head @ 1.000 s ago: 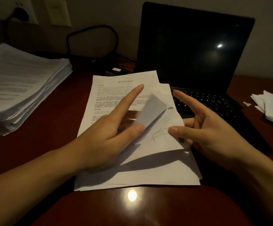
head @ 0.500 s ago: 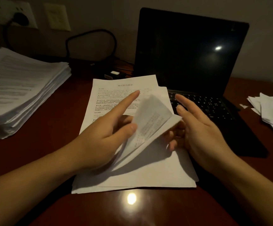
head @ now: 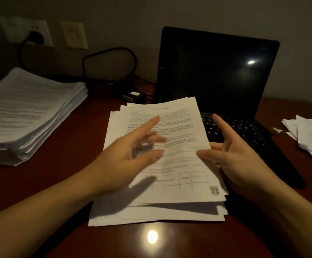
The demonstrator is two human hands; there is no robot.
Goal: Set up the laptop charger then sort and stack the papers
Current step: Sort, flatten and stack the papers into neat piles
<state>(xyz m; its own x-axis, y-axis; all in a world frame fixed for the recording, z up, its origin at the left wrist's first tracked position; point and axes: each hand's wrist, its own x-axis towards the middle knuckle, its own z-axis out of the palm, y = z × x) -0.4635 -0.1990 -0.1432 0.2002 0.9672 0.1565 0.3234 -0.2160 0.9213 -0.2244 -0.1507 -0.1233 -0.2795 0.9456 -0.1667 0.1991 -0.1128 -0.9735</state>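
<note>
Sorting step in hand: left hand [head: 125, 161] spread, blurred, over the top sheet [head: 179, 164], right hand [head: 239, 161] pinching its three-o'clock edge. Next, probably lowering it square onto the pile [head: 151, 218] beneath.

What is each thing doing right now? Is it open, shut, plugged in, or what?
laptop: lid open, screen dark.
plug: pushed into the wall socket.
top sheet: printed side up, right edge lifted.
middle pile: uneven, edges fanned.
left stack: tall, lying flat.
left hand: open over the top sheet, blurred.
right hand: pinches the top sheet's right edge.
</note>
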